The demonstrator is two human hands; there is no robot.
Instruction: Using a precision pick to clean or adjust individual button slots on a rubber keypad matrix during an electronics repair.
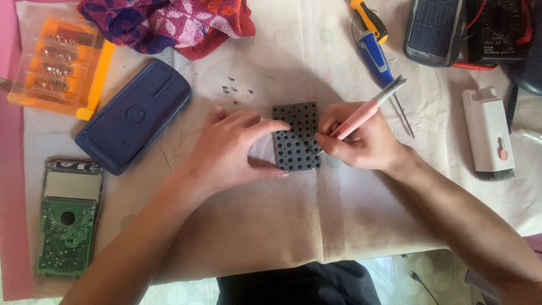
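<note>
1. A dark grey rubber keypad mat (296,137), studded with rows of round holes, lies flat on the beige cloth (316,209) that covers the table.
2. The left hand (228,152) braces the mat's left edge: fingertips rest on its upper left corner and the thumb presses at its lower left corner, so the hand steadies the mat rather than closing around it.
3. The right hand (361,141) sits just right of the mat, fingers closed around a pink-handled tool (367,111) whose working end meets the mat's right edge.
4. Above and left of the mat lie a few tiny dark screws (231,89).
5. Well left of the mat are a blue calculator back cover (134,116) and a green circuit board (68,223).
6. Above and right of the mat lies a blue-handled screwdriver (377,56).
</note>
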